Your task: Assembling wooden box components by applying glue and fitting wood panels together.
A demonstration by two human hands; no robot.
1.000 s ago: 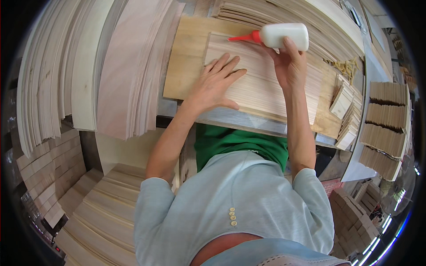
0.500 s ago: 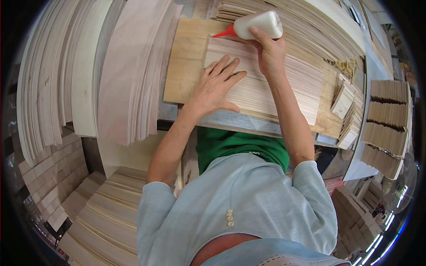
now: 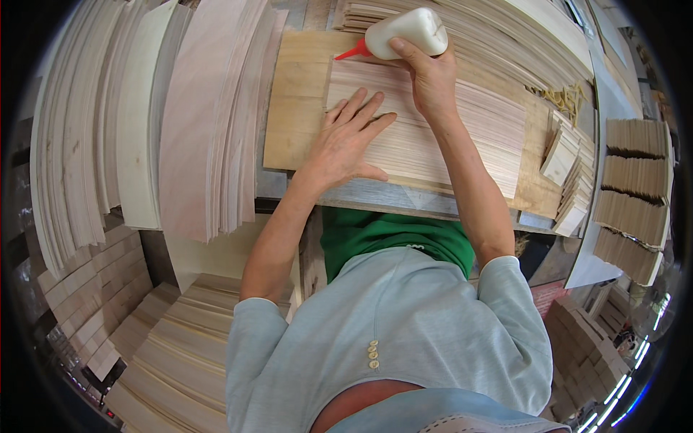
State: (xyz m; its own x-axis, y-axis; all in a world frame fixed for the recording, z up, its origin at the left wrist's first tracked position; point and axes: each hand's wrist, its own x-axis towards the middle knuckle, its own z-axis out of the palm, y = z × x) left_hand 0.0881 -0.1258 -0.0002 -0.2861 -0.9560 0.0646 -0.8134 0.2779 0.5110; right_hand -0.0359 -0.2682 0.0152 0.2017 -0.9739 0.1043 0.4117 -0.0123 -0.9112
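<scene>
My right hand [image 3: 432, 71] grips a white squeeze bottle [image 3: 410, 32] that lies tilted, its red pointed nozzle [image 3: 352, 51] aimed left. The nozzle tip is at the far left corner of a pale striped wood panel [image 3: 455, 133]; whether it touches cannot be made out. My left hand [image 3: 348, 141] rests flat on the panel's left part, fingers spread. Beneath the panel is a larger yellowish board [image 3: 294, 101], showing at its left and right.
Stacks of thin wood sheets [image 3: 209, 115] stand at the left, with more long strips [image 3: 498, 36] along the far side. Small wood pieces [image 3: 567, 159] and yellow rubber bands [image 3: 564, 99] lie at the right. Beyond them are bundled wood pieces [image 3: 635, 177]. Wood stacks [image 3: 180, 346] fill the lower left.
The bottle in my right hand has shifted slightly left and away from me relative to the panel, its nozzle nearer the panel's far left corner. My left hand stays flat on the panel.
</scene>
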